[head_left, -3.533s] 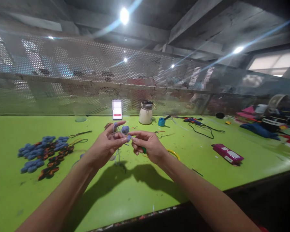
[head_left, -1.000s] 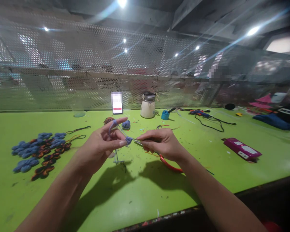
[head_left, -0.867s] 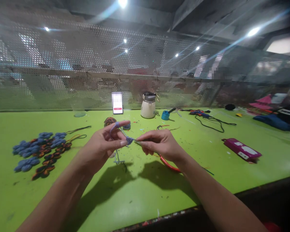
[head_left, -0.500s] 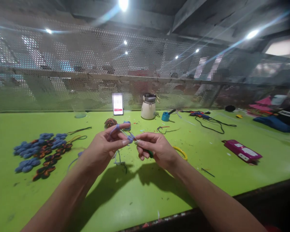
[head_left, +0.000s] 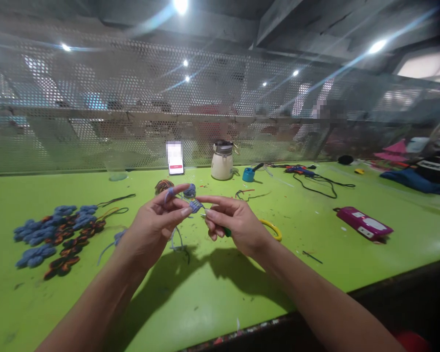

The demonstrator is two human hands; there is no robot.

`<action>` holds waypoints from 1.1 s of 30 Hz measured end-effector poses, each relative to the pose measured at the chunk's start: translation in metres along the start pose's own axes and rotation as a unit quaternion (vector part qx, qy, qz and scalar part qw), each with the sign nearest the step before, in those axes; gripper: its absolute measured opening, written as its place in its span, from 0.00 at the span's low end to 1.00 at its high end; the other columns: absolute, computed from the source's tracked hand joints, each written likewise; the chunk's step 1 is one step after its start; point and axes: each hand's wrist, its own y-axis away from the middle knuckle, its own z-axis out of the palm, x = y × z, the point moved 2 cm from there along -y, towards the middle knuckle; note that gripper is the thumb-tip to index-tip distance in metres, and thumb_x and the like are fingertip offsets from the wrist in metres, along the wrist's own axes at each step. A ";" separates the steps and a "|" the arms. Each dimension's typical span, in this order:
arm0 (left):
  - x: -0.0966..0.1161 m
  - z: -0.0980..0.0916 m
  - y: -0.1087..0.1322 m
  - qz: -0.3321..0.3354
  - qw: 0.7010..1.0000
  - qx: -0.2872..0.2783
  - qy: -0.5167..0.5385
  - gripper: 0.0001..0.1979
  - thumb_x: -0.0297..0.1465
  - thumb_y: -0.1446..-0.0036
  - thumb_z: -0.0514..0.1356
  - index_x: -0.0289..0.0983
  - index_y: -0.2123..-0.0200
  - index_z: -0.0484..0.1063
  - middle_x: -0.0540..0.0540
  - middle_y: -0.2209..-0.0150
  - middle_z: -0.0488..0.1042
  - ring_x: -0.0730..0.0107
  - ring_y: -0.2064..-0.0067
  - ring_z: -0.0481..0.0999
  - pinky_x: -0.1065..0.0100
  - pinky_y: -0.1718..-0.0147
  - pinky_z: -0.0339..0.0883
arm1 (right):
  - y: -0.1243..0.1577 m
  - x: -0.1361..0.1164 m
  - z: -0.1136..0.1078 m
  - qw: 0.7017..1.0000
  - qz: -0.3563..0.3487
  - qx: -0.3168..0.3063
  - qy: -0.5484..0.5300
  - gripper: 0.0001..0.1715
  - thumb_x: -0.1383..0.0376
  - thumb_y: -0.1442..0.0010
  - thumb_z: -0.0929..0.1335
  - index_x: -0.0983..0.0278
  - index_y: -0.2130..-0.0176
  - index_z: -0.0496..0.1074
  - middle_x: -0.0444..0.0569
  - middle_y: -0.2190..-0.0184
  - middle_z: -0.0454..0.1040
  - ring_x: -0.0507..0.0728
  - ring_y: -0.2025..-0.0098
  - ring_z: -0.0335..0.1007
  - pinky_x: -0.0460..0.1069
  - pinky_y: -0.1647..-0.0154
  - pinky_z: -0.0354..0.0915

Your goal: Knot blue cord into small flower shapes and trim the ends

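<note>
Blue crochet piece [head_left: 195, 206], the centre of this clock, is held above the lime-green table [head_left: 205, 303]. At eight o'clock the left hand [head_left: 154, 226] pinches it between thumb and fingers, blue yarn [head_left: 169, 193] wrapped around the raised forefinger. Toward four o'clock the right hand [head_left: 233, 221] is closed on a slim silver-tipped tool [head_left: 203, 215], mostly hidden, its forefinger at the piece's upper edge. Just beyond, at eleven, lies a blue yarn ball [head_left: 191, 191]; farther out that way stands a lit phone [head_left: 175, 159]. Blue crocheted flowers [head_left: 34, 255] and dark orange-black ones lie toward nine, a lidded jug [head_left: 222, 165] at one.
</note>
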 end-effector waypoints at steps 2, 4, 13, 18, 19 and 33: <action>-0.001 0.001 -0.001 0.005 1.000 0.005 0.010 0.22 0.19 0.57 0.67 0.34 0.56 0.74 0.52 0.75 0.74 0.80 0.70 0.72 0.79 0.64 0.66 | 0.000 0.002 0.001 0.999 0.007 0.005 -0.036 0.21 0.67 0.46 0.70 0.64 0.51 0.73 0.39 0.81 0.67 0.45 0.83 0.57 0.45 0.79 0.60; -0.002 0.002 -0.002 0.000 1.000 0.007 0.028 0.21 0.18 0.57 0.67 0.33 0.56 0.75 0.52 0.76 0.73 0.80 0.71 0.72 0.80 0.67 0.66 | -0.001 0.004 0.002 0.997 0.015 0.005 -0.072 0.20 0.67 0.47 0.71 0.64 0.52 0.74 0.38 0.81 0.66 0.44 0.83 0.55 0.45 0.78 0.61; -0.004 0.004 0.001 -0.045 0.995 0.004 0.090 0.20 0.18 0.56 0.65 0.33 0.56 0.75 0.50 0.74 0.73 0.81 0.75 0.70 0.83 0.76 0.66 | -0.001 0.004 0.002 0.992 0.028 -0.006 -0.119 0.20 0.68 0.48 0.72 0.63 0.53 0.75 0.38 0.82 0.67 0.44 0.83 0.54 0.46 0.78 0.62; -0.002 0.006 0.003 -0.049 0.994 0.014 0.092 0.17 0.25 0.51 0.63 0.32 0.55 0.75 0.46 0.70 0.75 0.79 0.72 0.72 0.81 0.72 0.69 | 0.000 0.001 0.001 0.993 0.028 -0.006 -0.111 0.20 0.67 0.49 0.72 0.63 0.54 0.75 0.39 0.81 0.68 0.44 0.83 0.54 0.46 0.78 0.62; -0.003 0.006 0.003 -0.041 0.995 0.015 0.087 0.17 0.26 0.50 0.63 0.32 0.55 0.75 0.46 0.69 0.75 0.79 0.71 0.72 0.81 0.71 0.69 | 0.000 0.001 0.001 0.994 0.028 -0.006 -0.106 0.20 0.67 0.49 0.72 0.62 0.54 0.75 0.39 0.81 0.68 0.44 0.83 0.54 0.46 0.78 0.61; -0.003 0.005 0.002 0.020 1.000 0.007 0.017 0.21 0.21 0.56 0.67 0.37 0.56 0.76 0.50 0.72 0.75 0.77 0.68 0.72 0.76 0.63 0.66 | 0.001 0.000 0.002 0.991 0.038 -0.019 -0.127 0.19 0.69 0.48 0.71 0.63 0.54 0.74 0.38 0.82 0.66 0.45 0.83 0.53 0.46 0.78 0.60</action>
